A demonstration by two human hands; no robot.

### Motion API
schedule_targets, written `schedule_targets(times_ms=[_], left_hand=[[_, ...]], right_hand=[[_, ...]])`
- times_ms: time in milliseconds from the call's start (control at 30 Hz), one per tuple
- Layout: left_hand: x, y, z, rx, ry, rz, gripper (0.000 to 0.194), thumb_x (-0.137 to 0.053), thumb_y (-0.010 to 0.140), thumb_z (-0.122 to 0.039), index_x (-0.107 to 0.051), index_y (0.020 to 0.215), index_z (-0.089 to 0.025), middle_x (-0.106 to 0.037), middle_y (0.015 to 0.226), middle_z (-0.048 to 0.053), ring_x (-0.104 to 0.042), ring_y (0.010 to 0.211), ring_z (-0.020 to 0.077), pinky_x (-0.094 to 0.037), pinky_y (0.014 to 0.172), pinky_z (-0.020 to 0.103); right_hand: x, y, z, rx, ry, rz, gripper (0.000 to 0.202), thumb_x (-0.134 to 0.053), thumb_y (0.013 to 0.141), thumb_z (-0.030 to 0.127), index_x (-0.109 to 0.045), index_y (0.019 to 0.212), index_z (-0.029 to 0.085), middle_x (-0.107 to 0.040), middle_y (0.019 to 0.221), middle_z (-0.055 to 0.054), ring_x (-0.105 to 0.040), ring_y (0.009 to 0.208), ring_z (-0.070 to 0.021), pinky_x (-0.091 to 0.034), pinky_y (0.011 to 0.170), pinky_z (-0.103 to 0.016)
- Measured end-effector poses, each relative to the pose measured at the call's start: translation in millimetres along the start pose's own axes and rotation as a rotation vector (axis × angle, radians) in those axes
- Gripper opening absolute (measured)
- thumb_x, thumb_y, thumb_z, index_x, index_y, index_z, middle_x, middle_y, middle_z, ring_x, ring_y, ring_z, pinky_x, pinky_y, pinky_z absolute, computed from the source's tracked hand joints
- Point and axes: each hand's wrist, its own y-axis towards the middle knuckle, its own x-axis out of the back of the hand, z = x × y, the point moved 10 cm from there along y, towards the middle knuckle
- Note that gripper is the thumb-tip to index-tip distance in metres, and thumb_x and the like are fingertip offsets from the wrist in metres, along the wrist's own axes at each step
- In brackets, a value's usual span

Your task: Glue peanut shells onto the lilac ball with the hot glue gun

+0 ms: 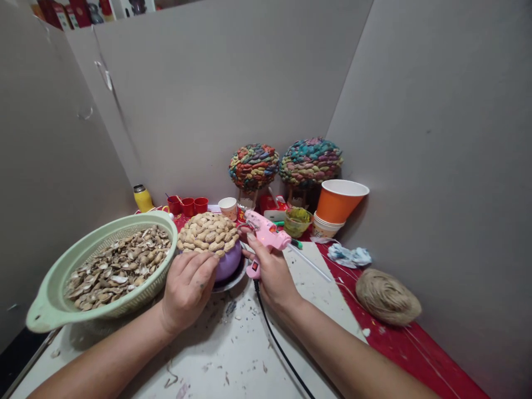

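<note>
Grey walls (233,83) boxed in my white worktop (233,354) on the far side and to left and right. At the middle, a purple ball (226,267) sat over a dark dish (238,281), capped with close-set peanut shells (210,230). By my reckoning the upper part was nearly done: rows ran snugly over the crown, while the lower purple band I could see on the near right was bare and remained to be covered. What the side away from me looked like, I couldn't tell.

My left hand (190,284) rested at the shells' near edge, fingers bent and close together; whether they pinched a shell, I couldn't tell. My right hand (272,271) was wrapped around a pink glue gun (266,230), its front end near the ball's right side and a clear glue stick (310,262) poking out behind.

To the left, a green basket (45,313) held plenty of loose shells (120,271). Twine (386,296) lay to the right on red cloth (399,354); on the far side stood two colourful domed pieces (311,160).
</note>
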Motion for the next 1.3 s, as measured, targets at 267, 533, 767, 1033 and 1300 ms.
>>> schedule_targets(times_ms=[267, 533, 767, 1033, 1300], left_hand=[[3.6, 7.4, 20.7, 0.173, -0.014, -0.028, 0.020, -0.064, 0.084, -0.010, -0.061, 0.102, -0.020, -0.061, 0.092, 0.005, -0.059, 0.082, 0.0172, -0.051, 0.076, 0.032], [0.7, 4.0, 22.5, 0.185, -0.088, -0.003, 0.029, -0.064, 0.083, -0.006, -0.062, 0.109, -0.018, -0.060, 0.095, 0.006, -0.057, 0.085, 0.0168, -0.049, 0.078, 0.032], [4.9, -1.9, 39.4, 0.337, -0.179, -0.093, 0.023, -0.068, 0.082, -0.008, -0.059, 0.101, -0.018, -0.062, 0.092, 0.003, -0.059, 0.088, 0.0172, -0.049, 0.082, 0.033], [5.4, -1.6, 38.1, 0.335, -0.172, -0.104, 0.020, -0.069, 0.082, -0.010, -0.059, 0.096, -0.019, -0.062, 0.089, 0.002, -0.060, 0.084, 0.0159, -0.049, 0.077, 0.031], [2.6, -0.5, 37.8, 0.359, -0.180, -0.098, 0.018, -0.067, 0.082, -0.009, -0.058, 0.094, -0.019, -0.062, 0.086, 0.002, -0.059, 0.082, 0.0161, -0.048, 0.076, 0.031]], right_hand=[[-0.2, -0.3, 1.5, 0.041, -0.007, 0.017, 0.039, -0.073, 0.080, 0.042, -0.070, 0.114, 0.023, -0.069, 0.121, -0.005, -0.058, 0.119, -0.0258, -0.046, 0.100, -0.040], [-0.7, -0.7, 2.8, 0.039, -0.007, 0.018, 0.039, -0.073, 0.079, 0.042, -0.071, 0.113, 0.024, -0.072, 0.115, -0.004, -0.059, 0.118, -0.0256, -0.049, 0.097, -0.038], [2.8, -2.1, -3.1, 0.001, -0.047, 0.014, 0.044, -0.073, 0.080, 0.046, -0.069, 0.118, 0.025, -0.074, 0.105, -0.004, -0.066, 0.103, -0.0273, -0.057, 0.078, -0.037], [0.1, -1.6, -1.4, 0.044, -0.033, 0.044, 0.040, -0.072, 0.082, 0.043, -0.069, 0.118, 0.025, -0.067, 0.126, -0.005, -0.055, 0.124, -0.0269, -0.039, 0.109, -0.046], [1.1, -2.3, -5.1, 0.047, -0.042, 0.056, 0.040, -0.072, 0.083, 0.043, -0.069, 0.119, 0.027, -0.067, 0.127, -0.004, -0.055, 0.124, -0.0266, -0.038, 0.110, -0.045]])
